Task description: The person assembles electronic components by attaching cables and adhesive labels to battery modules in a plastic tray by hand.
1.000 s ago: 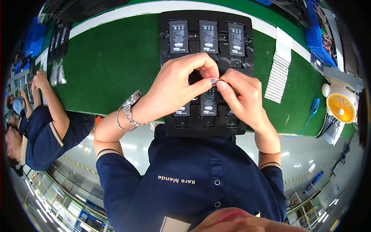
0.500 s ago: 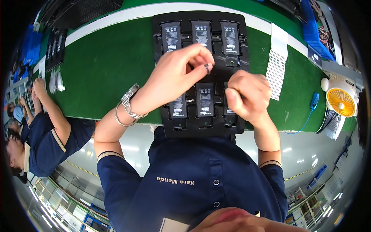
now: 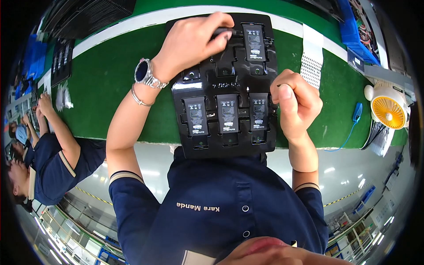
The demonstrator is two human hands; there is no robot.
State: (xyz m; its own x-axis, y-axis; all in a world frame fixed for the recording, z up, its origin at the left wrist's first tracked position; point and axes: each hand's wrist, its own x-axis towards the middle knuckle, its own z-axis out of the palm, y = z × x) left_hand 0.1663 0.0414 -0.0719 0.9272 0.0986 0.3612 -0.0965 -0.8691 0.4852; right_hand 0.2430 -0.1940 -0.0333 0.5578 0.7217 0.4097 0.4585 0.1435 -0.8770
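Holding four batteries [image 3: 228,112], black tray [image 3: 268,145]

The bench [image 3: 123,92] has a green mat top with a white stripe running along its far side. On it, in the middle, lies a black moulded tray [image 3: 227,84] with black rectangular battery cells in its pockets; just to the tray's right lies a white perforated strip [image 3: 312,57]. Further right a blue cable [image 3: 353,121] trails over the near edge, a small white-and-orange fan [image 3: 388,108] stands at the right end, and another black tray [image 3: 62,59] lies far left.
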